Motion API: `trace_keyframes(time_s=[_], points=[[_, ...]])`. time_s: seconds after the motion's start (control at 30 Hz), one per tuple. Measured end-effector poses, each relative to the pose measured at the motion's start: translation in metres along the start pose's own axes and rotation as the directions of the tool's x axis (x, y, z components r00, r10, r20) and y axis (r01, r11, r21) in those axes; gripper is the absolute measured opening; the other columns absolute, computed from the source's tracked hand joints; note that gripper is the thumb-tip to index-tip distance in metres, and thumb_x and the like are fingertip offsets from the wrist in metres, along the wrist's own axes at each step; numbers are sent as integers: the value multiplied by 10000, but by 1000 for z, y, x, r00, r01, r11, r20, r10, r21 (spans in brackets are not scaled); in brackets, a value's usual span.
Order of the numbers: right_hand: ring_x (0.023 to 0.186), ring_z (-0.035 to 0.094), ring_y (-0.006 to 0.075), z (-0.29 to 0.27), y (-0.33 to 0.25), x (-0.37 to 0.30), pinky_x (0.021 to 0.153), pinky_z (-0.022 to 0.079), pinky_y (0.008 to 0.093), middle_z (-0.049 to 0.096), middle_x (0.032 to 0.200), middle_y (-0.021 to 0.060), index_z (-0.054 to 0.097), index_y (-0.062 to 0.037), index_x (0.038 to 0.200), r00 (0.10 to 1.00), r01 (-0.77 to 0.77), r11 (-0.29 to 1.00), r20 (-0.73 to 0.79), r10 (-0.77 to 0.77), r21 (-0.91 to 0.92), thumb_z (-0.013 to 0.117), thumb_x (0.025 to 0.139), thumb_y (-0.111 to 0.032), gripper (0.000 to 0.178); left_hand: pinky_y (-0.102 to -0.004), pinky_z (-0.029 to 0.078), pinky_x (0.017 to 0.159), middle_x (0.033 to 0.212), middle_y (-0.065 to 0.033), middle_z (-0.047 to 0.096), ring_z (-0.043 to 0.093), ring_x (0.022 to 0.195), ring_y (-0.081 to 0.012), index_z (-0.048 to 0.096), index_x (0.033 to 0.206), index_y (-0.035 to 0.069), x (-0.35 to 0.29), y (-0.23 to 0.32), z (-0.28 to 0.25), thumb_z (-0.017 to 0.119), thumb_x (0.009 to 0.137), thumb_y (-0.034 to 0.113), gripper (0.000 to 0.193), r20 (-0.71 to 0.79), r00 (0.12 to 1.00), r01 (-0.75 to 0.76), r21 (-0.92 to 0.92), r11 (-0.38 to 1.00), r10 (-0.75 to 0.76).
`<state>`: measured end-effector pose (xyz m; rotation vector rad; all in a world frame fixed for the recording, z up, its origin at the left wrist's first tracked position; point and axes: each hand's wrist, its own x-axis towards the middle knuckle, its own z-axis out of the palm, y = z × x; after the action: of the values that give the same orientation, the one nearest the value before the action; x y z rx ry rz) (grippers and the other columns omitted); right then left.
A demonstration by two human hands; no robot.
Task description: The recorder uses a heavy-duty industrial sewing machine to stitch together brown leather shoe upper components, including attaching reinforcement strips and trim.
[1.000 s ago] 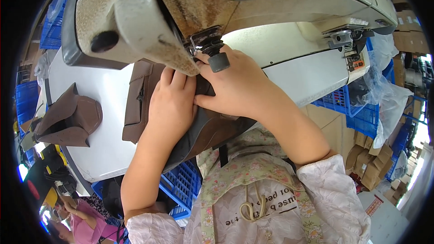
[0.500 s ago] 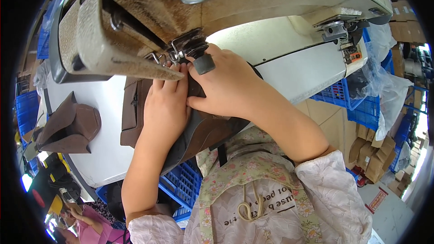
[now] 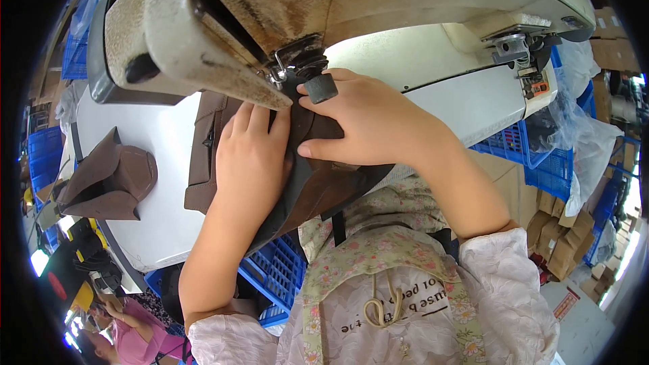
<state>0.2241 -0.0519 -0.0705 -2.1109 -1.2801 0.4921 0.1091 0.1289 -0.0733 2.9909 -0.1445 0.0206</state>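
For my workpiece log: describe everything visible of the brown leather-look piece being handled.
The brown leather-look piece is folded, with layered panels at left and dark grey material on its near side. It lies beneath the beige sewing machine head; the left hand and right hand rest on it, hiding part.

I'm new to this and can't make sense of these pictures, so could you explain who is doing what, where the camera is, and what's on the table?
There's no robot here. A head-worn fisheye camera looks down at a person's own bare hands, so straight edges bend near the rim.

The big beige machine looks like a sewing machine. Below its head, the left hand and right hand lie on a brown, leather-like piece with dark parts. Some fingertips are hidden, so I can't tell how firmly it's gripped.

On the white tabletop, to the left, sits another folded brown piece. Below the table edge is a blue basket.
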Motion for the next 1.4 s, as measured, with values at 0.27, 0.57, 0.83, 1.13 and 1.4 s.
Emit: trace_keyframes(time_s=[0.27, 0.57, 0.83, 1.13, 1.4], points=[[1237, 557, 381, 4, 8, -7, 1053, 440, 446, 635, 1309, 197, 667, 19, 1231, 999, 44, 999, -27, -44, -11, 730, 841, -466, 625, -423, 482, 1015, 1322, -231, 577, 559, 1257, -363, 595, 1308, -27, -7, -7, 10, 689, 732, 123, 602, -85, 983, -147, 143, 979, 160], [1091, 609, 374, -2, -3, 1, 964, 483, 438, 657, 1139, 185, 678, -2, 1117, 999, -3, 999, -34, 1, -47, 746, 818, -413, 512, -417, 474, 1030, 1311, -219, 610, 561, 1271, -337, 605, 1278, -28, 1, -17, 8, 673, 761, 144, 550, -92, 983, -150, 117, 982, 161], [1208, 609, 352, -7, 2, 1, 1040, 465, 415, 653, 1311, 148, 669, -60, 1257, 994, -110, 990, 17, 109, 87, 739, 864, -430, 544, -408, 484, 1021, 1296, -203, 636, 580, 1251, -319, 659, 1195, -8, 5, -31, -1, 624, 811, 119, 407, -67, 975, -208, 70, 976, 213], [1209, 606, 370, 7, 10, -4, 1022, 469, 411, 629, 1338, 176, 632, -63, 1292, 998, -48, 996, 36, 45, 74, 669, 926, -389, 492, -422, 500, 964, 1217, -128, 630, 578, 1187, -315, 658, 1233, 22, 6, -39, 6, 666, 730, 57, 504, -127, 957, -251, 92, 964, 262], [1041, 611, 384, 31, 12, -1, 989, 434, 469, 673, 1083, 193, 646, 42, 1139, 957, 126, 992, -260, -128, -22, 660, 925, -371, 464, -422, 499, 926, 1125, -101, 646, 606, 1065, -317, 687, 1187, 50, 19, -55, -6, 660, 740, 44, 448, -99, 948, -297, 53, 953, 301]])
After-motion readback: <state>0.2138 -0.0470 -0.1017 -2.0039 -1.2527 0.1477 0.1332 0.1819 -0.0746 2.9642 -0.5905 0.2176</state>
